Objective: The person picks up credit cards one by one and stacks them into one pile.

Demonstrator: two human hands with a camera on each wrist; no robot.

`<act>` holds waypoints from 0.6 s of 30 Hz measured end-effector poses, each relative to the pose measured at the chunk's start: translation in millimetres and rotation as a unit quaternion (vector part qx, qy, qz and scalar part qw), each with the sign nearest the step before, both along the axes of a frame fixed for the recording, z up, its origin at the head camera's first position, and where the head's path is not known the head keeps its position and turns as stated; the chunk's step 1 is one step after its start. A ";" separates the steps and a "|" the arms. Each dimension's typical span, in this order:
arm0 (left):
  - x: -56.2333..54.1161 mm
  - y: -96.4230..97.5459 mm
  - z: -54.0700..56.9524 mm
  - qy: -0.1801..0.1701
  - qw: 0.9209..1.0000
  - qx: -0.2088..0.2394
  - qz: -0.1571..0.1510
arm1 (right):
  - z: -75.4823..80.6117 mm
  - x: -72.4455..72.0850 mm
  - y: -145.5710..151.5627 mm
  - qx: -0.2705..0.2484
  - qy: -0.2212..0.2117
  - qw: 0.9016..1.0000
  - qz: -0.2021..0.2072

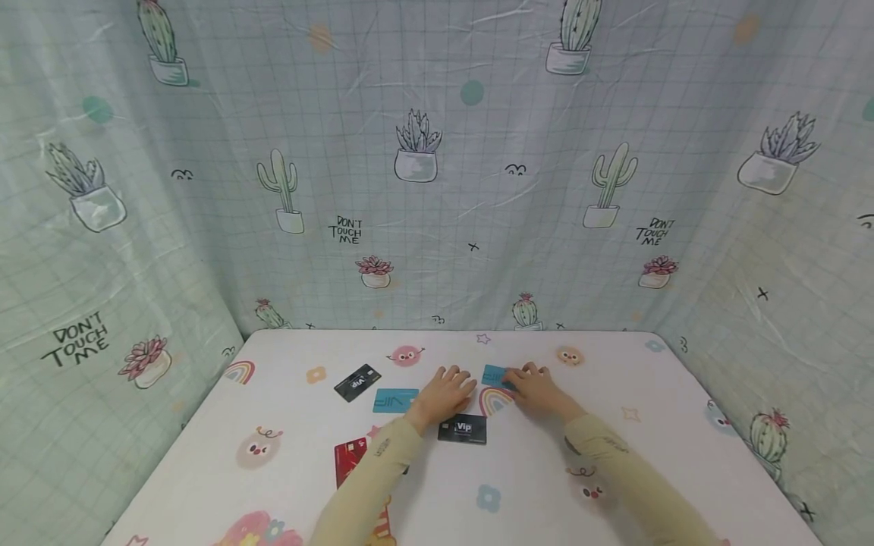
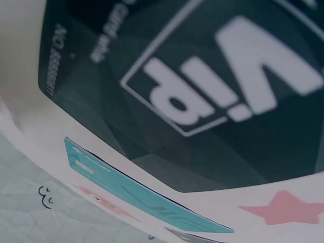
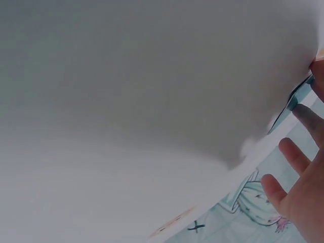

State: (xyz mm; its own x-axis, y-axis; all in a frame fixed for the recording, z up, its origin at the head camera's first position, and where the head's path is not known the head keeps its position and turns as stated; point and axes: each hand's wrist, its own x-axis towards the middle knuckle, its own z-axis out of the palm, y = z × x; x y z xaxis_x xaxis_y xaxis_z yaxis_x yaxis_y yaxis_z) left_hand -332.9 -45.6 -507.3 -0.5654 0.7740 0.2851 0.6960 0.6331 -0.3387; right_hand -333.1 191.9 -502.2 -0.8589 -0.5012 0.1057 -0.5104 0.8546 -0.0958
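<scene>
My right hand (image 1: 539, 390) has its thumb and index finger at the right end of a blue card (image 1: 493, 375) at the table's back; the right wrist view shows these fingertips at the card's edge (image 3: 302, 93), the other fingers spread. My left hand (image 1: 445, 394) reaches over the table with relaxed fingers, and no card shows in it. Beside its wrist lies a black Vip card (image 1: 463, 429), large in the left wrist view (image 2: 202, 147). Another blue card (image 1: 396, 400) lies left of that hand, with a second black Vip card (image 1: 358, 383) farther left.
Red cards (image 1: 350, 457) lie partly hidden under my left forearm. All the cards are on a white table (image 1: 532, 500) printed with cartoon figures. A cactus-patterned curtain (image 1: 464, 205) hangs behind it and along both sides.
</scene>
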 end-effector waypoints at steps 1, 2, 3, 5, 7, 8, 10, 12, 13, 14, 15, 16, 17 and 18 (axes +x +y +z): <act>-0.3 0.4 -0.6 0.003 1.000 -0.004 0.001 | -0.3 0.7 -1.9 0.001 0.005 1.000 0.008; -0.4 0.8 -1.0 0.007 1.000 -0.008 0.003 | -0.6 1.3 -3.7 0.001 0.010 1.000 0.016; -0.4 0.9 -1.5 0.008 1.000 -0.011 0.005 | -1.1 1.8 -5.6 0.003 0.014 1.000 0.021; -0.2 1.4 -2.2 0.007 1.000 -0.017 0.008 | -1.5 2.7 -9.2 0.000 0.019 0.999 0.036; 0.0 1.6 -2.7 -0.006 1.000 -0.017 0.015 | -2.0 3.4 -12.6 -0.002 0.021 0.998 0.051; 0.4 1.7 -2.7 -0.018 1.000 -0.016 0.020 | -2.1 3.9 -14.3 -0.004 0.024 0.998 0.058; 1.2 1.8 -2.6 -0.038 0.999 -0.017 0.031 | -2.5 4.5 -17.0 -0.003 0.032 0.997 0.071; 2.1 1.8 -2.2 -0.052 0.998 -0.019 0.042 | -3.4 4.7 -18.6 0.001 0.038 0.996 0.079; 2.8 1.8 -2.0 -0.054 0.997 -0.023 0.047 | -3.8 4.7 -19.0 0.003 0.040 0.996 0.081; 3.0 1.7 -2.2 -0.055 0.997 -0.025 0.050 | -4.2 4.5 -19.2 0.006 0.044 0.996 0.084; 3.2 1.7 -2.3 -0.053 0.997 -0.028 0.053 | -5.1 4.1 -19.2 0.011 0.049 0.995 0.085; 3.4 1.9 -2.5 -0.052 0.997 -0.031 0.055 | -5.9 3.5 -19.1 0.015 0.053 0.995 0.086; 3.6 2.2 -2.7 -0.050 0.996 -0.034 0.058 | -6.1 3.2 -18.7 0.015 0.057 0.994 0.087; 3.5 2.5 -3.1 -0.049 0.996 -0.037 0.060 | -6.5 2.9 -18.0 0.018 0.062 0.994 0.084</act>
